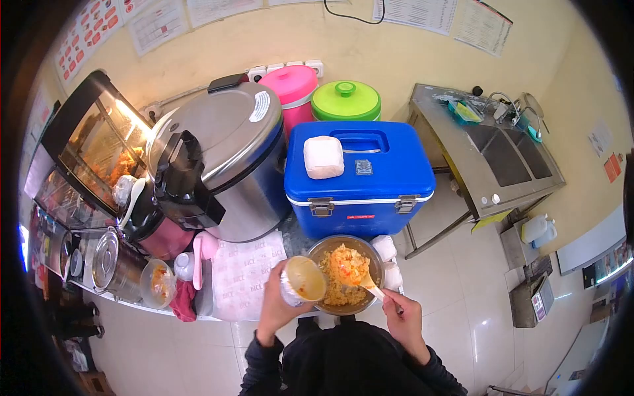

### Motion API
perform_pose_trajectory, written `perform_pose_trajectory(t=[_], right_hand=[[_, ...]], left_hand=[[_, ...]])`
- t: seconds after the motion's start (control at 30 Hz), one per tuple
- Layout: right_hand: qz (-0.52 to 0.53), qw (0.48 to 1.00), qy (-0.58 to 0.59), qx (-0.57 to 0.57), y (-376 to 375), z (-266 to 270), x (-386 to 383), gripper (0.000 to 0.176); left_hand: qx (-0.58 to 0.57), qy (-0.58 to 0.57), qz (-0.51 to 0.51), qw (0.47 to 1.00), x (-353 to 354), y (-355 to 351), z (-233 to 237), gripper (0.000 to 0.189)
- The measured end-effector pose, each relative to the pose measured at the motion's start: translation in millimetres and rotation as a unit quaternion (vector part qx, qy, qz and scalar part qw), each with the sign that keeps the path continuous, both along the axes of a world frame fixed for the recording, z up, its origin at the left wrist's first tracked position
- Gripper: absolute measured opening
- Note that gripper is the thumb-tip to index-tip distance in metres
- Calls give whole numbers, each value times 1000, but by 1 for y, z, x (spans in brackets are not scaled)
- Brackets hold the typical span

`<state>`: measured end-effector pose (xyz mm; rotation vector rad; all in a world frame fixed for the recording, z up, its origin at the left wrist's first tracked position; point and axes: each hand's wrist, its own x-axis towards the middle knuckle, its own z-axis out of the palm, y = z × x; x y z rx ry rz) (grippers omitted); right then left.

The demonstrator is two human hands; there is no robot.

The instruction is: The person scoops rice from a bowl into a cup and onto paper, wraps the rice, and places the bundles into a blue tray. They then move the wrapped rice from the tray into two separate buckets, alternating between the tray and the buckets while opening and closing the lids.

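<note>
spoon (pixel 370 285) clamped in r hand (pixel 404 322) over bowl (pixel 378 265); l hand (pixel 277 307) clamped on cup (pixel 304 280).

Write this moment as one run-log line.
left hand: holds cup by left edge of bowl | right hand: holds spoon, food on it, over bowl | behind bowl: blue cooler | left: paper sheet

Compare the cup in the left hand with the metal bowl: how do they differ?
The cup is narrow; the metal bowl is wider. The left hand holds the cup up, while the bowl rests unheld. The bowl contains loose, grainy food; the cup shows a reddish smear inside. Both are round and open.
</note>
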<state>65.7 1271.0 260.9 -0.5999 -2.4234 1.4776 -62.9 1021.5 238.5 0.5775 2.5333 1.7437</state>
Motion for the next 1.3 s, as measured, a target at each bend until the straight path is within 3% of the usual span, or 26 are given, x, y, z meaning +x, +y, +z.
perform_pose_trajectory(t=[0.03, 0.23, 0.37, 0.43, 0.57, 0.6, 0.73, 0.87, 1.0, 1.1, 1.3], right_hand=[[-1, 1000, 2, -17, -3, 8, 0, 22], [66, 958, 98, 262, -19, 22, -2, 30], [42, 961, 130, 241, -4, 33, -7, 32], [33, 964, 88, 248, 8, 42, -13, 27], [59, 929, 24, 364, 32, 13, -44, 19], [79, 918, 17, 389, 37, -3, -54, 19], [185, 853, -60, 484, 42, -54, -85, 22], [256, 879, -21, 402, 29, -42, -43, 21], [243, 890, -67, 381, 36, -27, -37, 22], [254, 900, -34, 354, 36, -48, -45, 22], [290, 896, -79, 326, 0, -47, -1, 29]], left_hand=[[11, -5, 4, 1000, 4, 11, -2, 95], [58, -14, 26, 998, 13, 54, -16, 98], [59, -14, 33, 998, 12, 47, -24, 99], [122, -20, 45, 991, 13, 43, -25, 98], [168, -68, 35, 983, 8, 11, -40, 91], [179, -130, 12, 975, 7, -4, -47, 85], [339, -257, -21, 905, 24, -25, -58, 82], [455, -330, -85, 823, 46, -27, -80, 96], [484, -349, -82, 798, 54, -22, -80, 95], [500, -368, -84, 779, 55, -17, -84, 94], [535, -380, -75, 751, 59, -9, -97, 92]])
